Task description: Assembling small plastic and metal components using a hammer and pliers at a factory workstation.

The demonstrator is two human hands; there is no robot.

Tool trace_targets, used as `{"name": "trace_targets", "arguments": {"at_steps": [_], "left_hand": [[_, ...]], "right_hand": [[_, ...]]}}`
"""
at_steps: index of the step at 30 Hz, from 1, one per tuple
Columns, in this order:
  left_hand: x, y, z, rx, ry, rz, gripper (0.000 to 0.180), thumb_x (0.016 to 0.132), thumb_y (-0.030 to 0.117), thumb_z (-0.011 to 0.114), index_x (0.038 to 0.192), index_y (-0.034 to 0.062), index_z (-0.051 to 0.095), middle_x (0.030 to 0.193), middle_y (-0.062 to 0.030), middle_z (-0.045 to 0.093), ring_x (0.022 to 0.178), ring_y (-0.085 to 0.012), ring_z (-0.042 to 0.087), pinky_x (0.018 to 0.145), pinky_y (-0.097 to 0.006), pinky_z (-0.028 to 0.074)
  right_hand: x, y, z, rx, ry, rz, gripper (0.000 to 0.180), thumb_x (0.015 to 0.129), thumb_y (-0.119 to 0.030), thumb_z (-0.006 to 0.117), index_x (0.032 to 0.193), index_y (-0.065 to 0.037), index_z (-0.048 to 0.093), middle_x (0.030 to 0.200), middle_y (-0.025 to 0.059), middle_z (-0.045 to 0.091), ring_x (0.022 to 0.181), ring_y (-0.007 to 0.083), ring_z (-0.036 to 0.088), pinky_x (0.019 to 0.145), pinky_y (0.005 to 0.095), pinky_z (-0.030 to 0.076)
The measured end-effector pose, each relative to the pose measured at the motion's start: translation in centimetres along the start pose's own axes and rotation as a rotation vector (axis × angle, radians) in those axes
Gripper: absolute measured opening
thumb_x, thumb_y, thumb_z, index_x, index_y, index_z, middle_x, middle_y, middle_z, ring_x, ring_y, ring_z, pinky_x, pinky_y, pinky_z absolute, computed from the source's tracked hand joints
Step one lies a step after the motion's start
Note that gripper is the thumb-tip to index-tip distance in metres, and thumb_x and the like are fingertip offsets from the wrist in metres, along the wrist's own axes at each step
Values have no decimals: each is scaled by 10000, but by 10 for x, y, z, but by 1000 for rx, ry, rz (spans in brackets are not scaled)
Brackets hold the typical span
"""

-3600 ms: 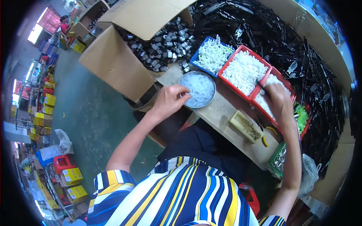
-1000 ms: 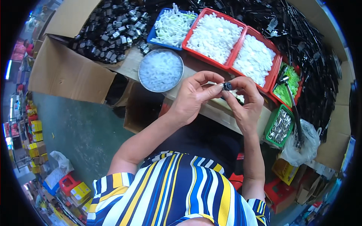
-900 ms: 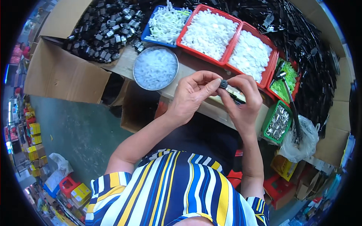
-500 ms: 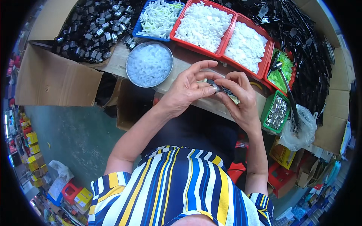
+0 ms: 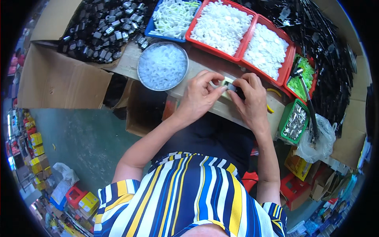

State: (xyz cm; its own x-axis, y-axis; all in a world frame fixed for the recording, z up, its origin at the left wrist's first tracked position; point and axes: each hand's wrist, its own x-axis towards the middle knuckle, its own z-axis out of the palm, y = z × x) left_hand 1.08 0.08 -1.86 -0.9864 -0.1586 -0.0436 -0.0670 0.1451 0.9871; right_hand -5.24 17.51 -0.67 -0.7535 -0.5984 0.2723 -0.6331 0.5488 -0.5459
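Small dark grey part (image 5: 232, 87): found between the fingertips of both your hands, over the near side of the bench (image 5: 127, 63). It lies to the right of your left hand (image 5: 198, 96) and to the left of your right hand (image 5: 251, 98); neither is clearly nearer. Its long axis appears to slant from far left to near right, though your fingers cover the ends, so which end is its front cannot be told. Both hands are grasping: the thumb and fingers of each pinch the part. A cream box (image 5: 227, 79) shows partly behind your fingertips; contact with the part cannot be confirmed. To your left stands a round bowl (image 5: 158, 89) of clear pieces; beyond your hands, red trays (image 5: 213, 51) of white pieces. To your right are a yellow-handled tool (image 5: 270, 108) and a green tray (image 5: 284, 120) of shiny metal bits.
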Motion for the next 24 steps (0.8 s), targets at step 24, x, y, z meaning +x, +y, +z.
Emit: {"name": "trace_targets", "arguments": {"at_steps": [24], "left_hand": [[46,27,-60,433,263,403,117,865,71,703,953,-6,695,895,-67,642,647,-91,580,556,-237,457]], "right_hand": [[-93,40,-98,-275,307,360,86,862,14,658,942,32,633,908,127,608,870,265,618,775,345,488]]}}
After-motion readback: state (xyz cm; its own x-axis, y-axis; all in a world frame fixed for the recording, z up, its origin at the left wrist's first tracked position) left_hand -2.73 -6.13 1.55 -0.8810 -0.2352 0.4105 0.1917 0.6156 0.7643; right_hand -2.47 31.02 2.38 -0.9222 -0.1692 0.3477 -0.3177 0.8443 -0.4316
